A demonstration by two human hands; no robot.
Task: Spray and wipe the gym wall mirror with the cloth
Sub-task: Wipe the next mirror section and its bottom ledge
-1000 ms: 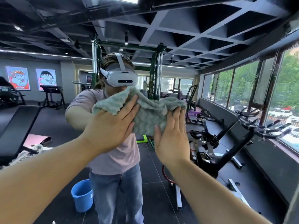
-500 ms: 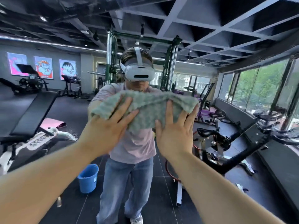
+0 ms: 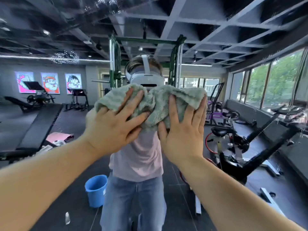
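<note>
The wall mirror (image 3: 216, 39) fills the whole view and reflects the gym and my own figure. A grey-green fluffy cloth (image 3: 156, 104) is spread against the glass at head height. My left hand (image 3: 115, 125) presses flat on the cloth's left part with fingers straight and spread. My right hand (image 3: 183, 129) presses flat on its right part, fingers pointing up. Spray droplets (image 3: 66, 57) speckle the glass at upper left and along the top. No spray bottle is clearly visible.
In the reflection a blue bucket (image 3: 95, 190) stands on the dark floor by my legs. Black exercise bikes (image 3: 246, 140) line the right by the windows. A weight bench (image 3: 40, 130) and a green rack (image 3: 115, 64) lie behind.
Both hands have slid the cloth along the mirror, with the view shifting so my reflection sits more central. The cloth is more bunched between the hands.
</note>
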